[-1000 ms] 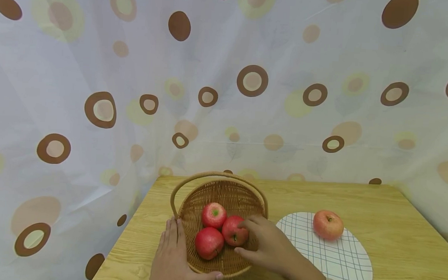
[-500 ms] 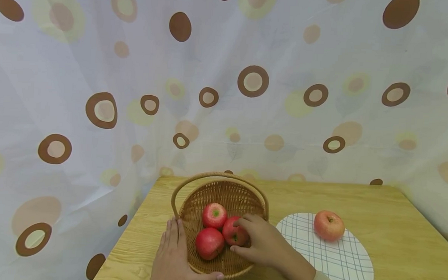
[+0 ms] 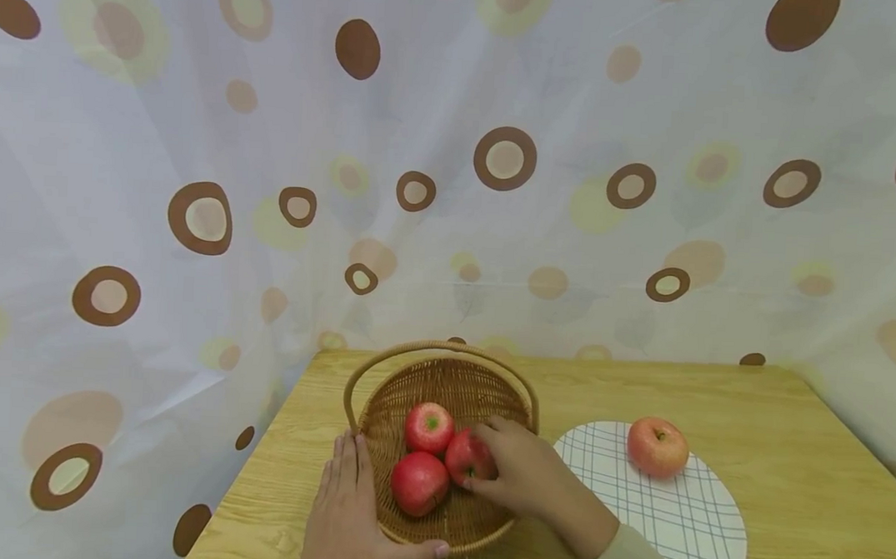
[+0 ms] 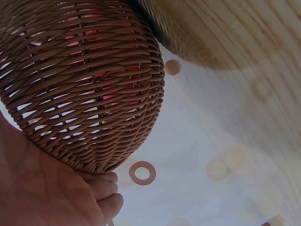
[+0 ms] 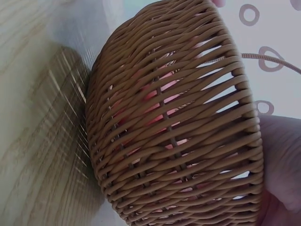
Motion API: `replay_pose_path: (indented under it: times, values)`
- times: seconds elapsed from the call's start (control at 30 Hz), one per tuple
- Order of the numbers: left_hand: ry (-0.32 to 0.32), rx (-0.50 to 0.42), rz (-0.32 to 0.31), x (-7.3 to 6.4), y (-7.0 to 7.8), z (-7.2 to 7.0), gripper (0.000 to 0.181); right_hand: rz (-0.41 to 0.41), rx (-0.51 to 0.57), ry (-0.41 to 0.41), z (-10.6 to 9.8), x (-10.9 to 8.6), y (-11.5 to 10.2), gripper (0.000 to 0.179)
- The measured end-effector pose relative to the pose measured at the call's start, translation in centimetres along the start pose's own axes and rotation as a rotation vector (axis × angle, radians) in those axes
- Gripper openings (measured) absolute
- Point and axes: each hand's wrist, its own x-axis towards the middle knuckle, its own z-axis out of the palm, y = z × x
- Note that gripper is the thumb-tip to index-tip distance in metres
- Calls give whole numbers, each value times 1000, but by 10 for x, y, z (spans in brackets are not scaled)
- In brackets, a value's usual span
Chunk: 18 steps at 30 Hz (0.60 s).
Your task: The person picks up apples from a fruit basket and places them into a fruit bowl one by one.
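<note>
- The round brown woven basket (image 3: 443, 396) with a thin hoop handle sits on the light wooden table (image 3: 784, 494), near the front left side.
- Three red apples lie inside the basket, close together.
- The right hand (image 3: 518, 474) reaches over the basket's right rim. Its fingers and thumb curl around the red apple on the right (image 3: 466, 455), so it holds that apple.
- The red apple at the back (image 3: 428, 427) has a green dip on top. It touches the held apple.
- The red apple at the front (image 3: 418, 483) lies just beside the other two.
- The left hand (image 3: 348, 513) lies flat against the left side of the basket. Its fingers are straight and its thumb runs along the front edge. It presses the basket and does not grab it.
- The left wrist view shows the basket's woven wall (image 4: 89, 89) right next to the palm, with red showing through the gaps.
- A white oval mat with thin crossing lines (image 3: 678, 515) lies to the right of the basket.
- A pale red apple (image 3: 657, 447) sits on the far end of the mat, well apart from the basket.
- A white curtain with brown and yellow spots (image 3: 272, 180) hangs behind the table.
</note>
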Motion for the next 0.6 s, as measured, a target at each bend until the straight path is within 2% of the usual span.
replay_pose_path:
  times: [0.2, 0.43, 0.6]
  values:
    - [4, -5, 17, 0, 1, 2, 169, 9, -33, -22, 2, 3, 1, 55]
    - [52, 7, 49, -3, -2, 3, 167, 34, -91, -75, 7, 12, -2, 51]
    - [60, 17, 57, -3, -2, 2, 166, 67, -120, -138, 8, 16, -1, 60]
